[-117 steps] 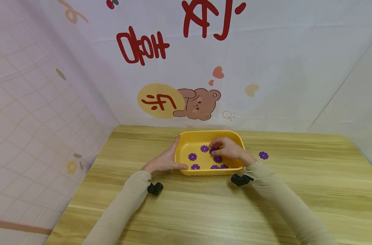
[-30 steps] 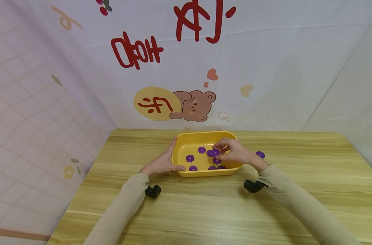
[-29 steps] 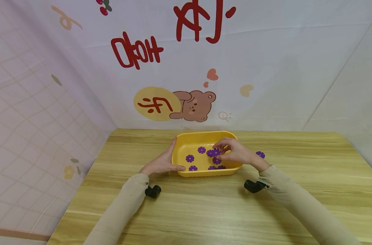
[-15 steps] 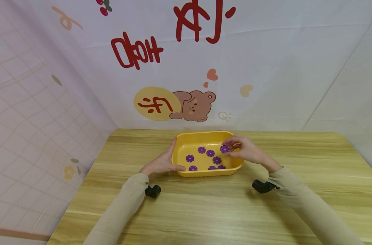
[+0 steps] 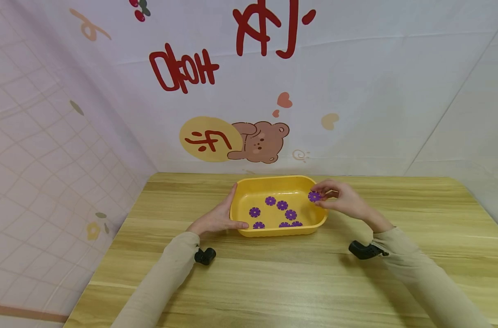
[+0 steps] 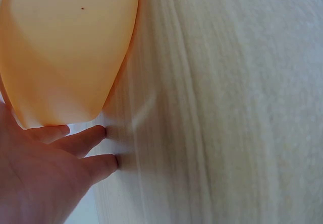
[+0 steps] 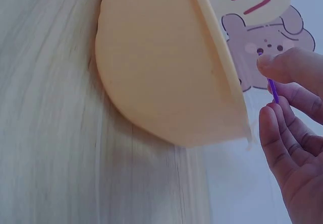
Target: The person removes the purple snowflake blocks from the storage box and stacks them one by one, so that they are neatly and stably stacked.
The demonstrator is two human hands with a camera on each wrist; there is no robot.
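Note:
My right hand (image 5: 345, 200) pinches a purple notched plastic disc (image 5: 314, 196) between thumb and fingertips, over the right rim of a yellow bin (image 5: 273, 232). The right wrist view shows this disc (image 7: 273, 89) edge-on, beyond the bin's wall (image 7: 161, 57). Inside the bin lie several more purple discs of the same kind, among them one disc (image 5: 254, 212) at the left and another disc (image 5: 290, 214) near the middle. My left hand (image 5: 218, 217) rests against the bin's left end, its thumb over the near rim. In the left wrist view its fingers (image 6: 83, 141) are extended beside the bin's end.
The bin stands on a wood-grain table (image 5: 265, 278), near its back edge. Behind it hangs a white printed cloth (image 5: 363, 91) with a bear and red characters. A black wrist camera (image 5: 365, 250) sits on the right sleeve and another camera (image 5: 205, 256) on the left.
My right hand has moved right from the middle of the bin to its right rim, carrying the disc. The disc earlier on the table at right is now hidden by the hand. My left hand stays.

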